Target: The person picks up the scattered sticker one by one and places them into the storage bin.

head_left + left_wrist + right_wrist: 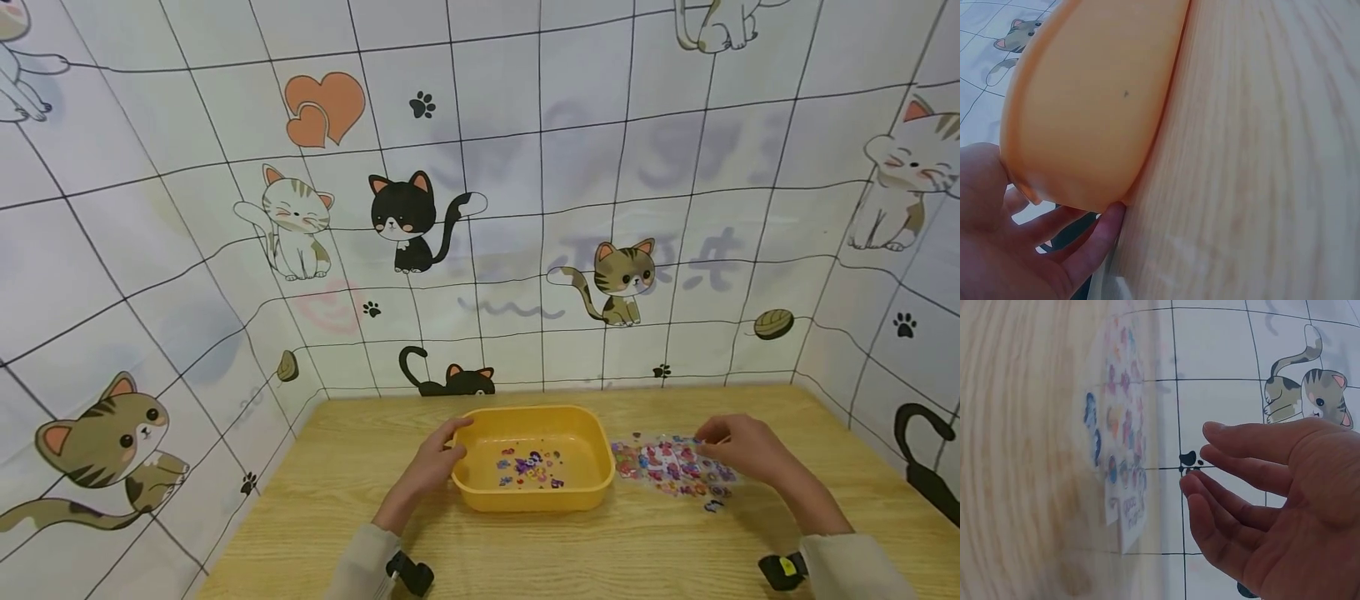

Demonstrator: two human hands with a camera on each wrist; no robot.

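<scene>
Cat-patterned tiled walls [525, 167] enclose a light wooden table [525, 550] on three sides. Near the middle of the table stands a yellow tub [480, 487], and a scatter of small coloured stickers [531, 468] is seen on its floor. Just right of the tub, flat on the wood, lies a clear sticker sheet [671, 467] still carrying many stickers.

The left hand [427, 471] is set against the tub's left end; in the left wrist view the thumb is laid along the rim and the fingers [1094, 240] are tucked under the wall, so the tub is lightly clasped rather than merely touched. The right hand [742, 450] is poised over the far right part of the sheet; in the right wrist view its fingers [1235, 481] are seen straight and slightly apart, with nothing held.

For a sticker to be lifted cleanly, the sheet would best be pinned with one fingertip while an edge of a single sticker is raised with a nail; a slow peel would keep the sheet from riding up. The tub is judged well steadied as it is held, close enough for a short carry.
</scene>
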